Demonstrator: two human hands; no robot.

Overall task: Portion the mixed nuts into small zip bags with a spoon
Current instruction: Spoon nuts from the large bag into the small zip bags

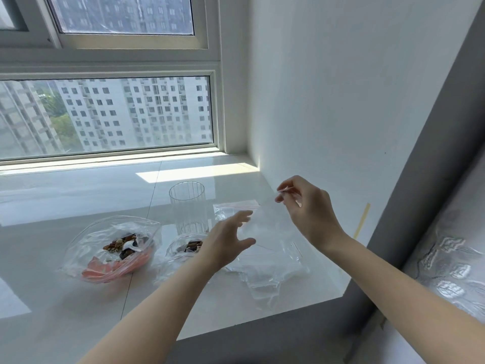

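Right hand: raised above the surface, thumb and forefinger pinched on the top edge of an empty zip bag; held high probably so the bag hangs free and its mouth can be parted.
Left hand: open, fingers spread, holding nothing; reaching toward the hanging bag, likely to catch the other lip.
Zip bag: clear, thin, nearly invisible against the wall; red zip line faint near the pinch; no nuts inside.
Spare bags: loose crumpled pile of clear bags below the hands, near the surface's right edge; one more lying flat just behind, red strip showing.
Mixed nuts: brown and dark pieces in a large open clear bag with an orange bottom, left of the hands, mouth gaping for easy scooping.
Filled bag: small, some nuts inside, partly hidden by left wrist.
Glass: ribbed, clear, empty, upright behind the filled bag.
Spoon: cannot tell, not clearly visible.
Surface: glossy white sill by the window.
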